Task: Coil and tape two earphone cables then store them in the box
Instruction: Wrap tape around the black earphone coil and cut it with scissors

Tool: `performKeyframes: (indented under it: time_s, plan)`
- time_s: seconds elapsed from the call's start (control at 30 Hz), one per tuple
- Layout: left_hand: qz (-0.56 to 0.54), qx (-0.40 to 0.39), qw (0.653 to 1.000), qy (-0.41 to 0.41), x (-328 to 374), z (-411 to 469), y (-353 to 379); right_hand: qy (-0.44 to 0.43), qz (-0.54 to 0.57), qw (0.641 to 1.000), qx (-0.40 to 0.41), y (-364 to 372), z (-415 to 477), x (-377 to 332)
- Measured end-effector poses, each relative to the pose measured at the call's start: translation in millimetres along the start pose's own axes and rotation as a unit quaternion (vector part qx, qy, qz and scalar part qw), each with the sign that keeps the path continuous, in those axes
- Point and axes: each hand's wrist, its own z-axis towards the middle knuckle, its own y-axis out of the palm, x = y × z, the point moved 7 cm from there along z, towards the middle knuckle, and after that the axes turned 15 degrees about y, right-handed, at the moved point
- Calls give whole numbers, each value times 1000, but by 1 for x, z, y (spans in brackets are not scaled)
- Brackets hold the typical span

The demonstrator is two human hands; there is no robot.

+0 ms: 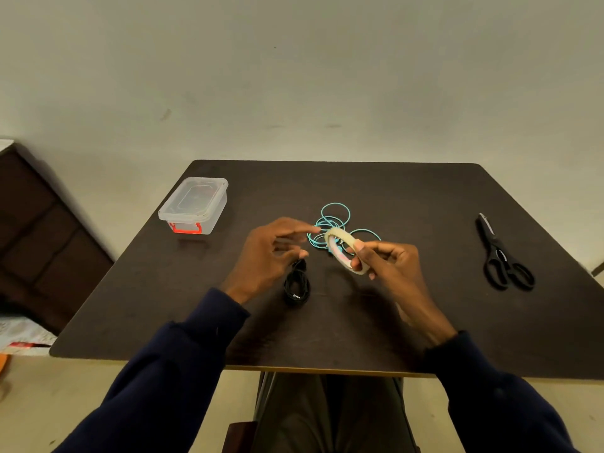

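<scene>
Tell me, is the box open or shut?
Shut: the lid lies flat on the box, covering its top. Whether the red latch is fastened, I cannot tell.

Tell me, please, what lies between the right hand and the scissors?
Nothing: between the right hand and the scissors the head view shows only bare table.
</scene>
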Motion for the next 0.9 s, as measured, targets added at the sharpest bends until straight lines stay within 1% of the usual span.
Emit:
performKeyframes:
  time_s: [0.07,0.1,0.17,0.23,0.3,0.4,0.53,0.6,0.63,0.67,0.7,0.73,0.77,0.8,0.83,0.87,0.9]
  plan:
    - [12,-42,996,73,13,9,14,8,10,1000,-9,7,-1,-8]
    - [43,-50,993,101,16,12,18,16,13,1000,-19,10,-2,-11]
    - [108,-26,985,133,18,16,18,33,20,999,-37,14,-3,-14]
    - [102,30,984,144,21,19,11,52,30,997,-56,17,-4,-14]
    - [45,66,987,137,21,21,6,63,50,993,-85,19,-7,-14]
    - [-68,103,989,83,12,21,3,56,66,989,-116,20,-12,-16]
    - [-156,154,976,10,-4,14,1,60,99,982,-152,21,-14,-15]
    - [-185,161,969,-2,-8,12,2,64,108,980,-153,23,-13,-12]
    - [-180,157,971,7,-6,13,2,65,106,981,-146,25,-13,-12]
    - [-154,143,977,26,-2,14,1,63,98,984,-136,25,-12,-13]
    - [-104,120,986,56,4,16,2,61,85,987,-124,26,-10,-14]
    - [-29,90,991,97,11,16,2,57,70,990,-113,26,-8,-15]
    - [63,63,986,143,19,16,4,53,55,992,-103,26,-6,-16]
    - [143,47,971,185,27,16,6,49,44,993,-96,26,-4,-18]
    - [189,44,957,215,33,17,7,47,37,994,-90,27,-3,-20]
    - [197,52,952,229,35,17,6,45,33,995,-86,27,-2,-21]
    - [176,64,956,226,35,19,3,44,32,995,-84,28,-2,-23]
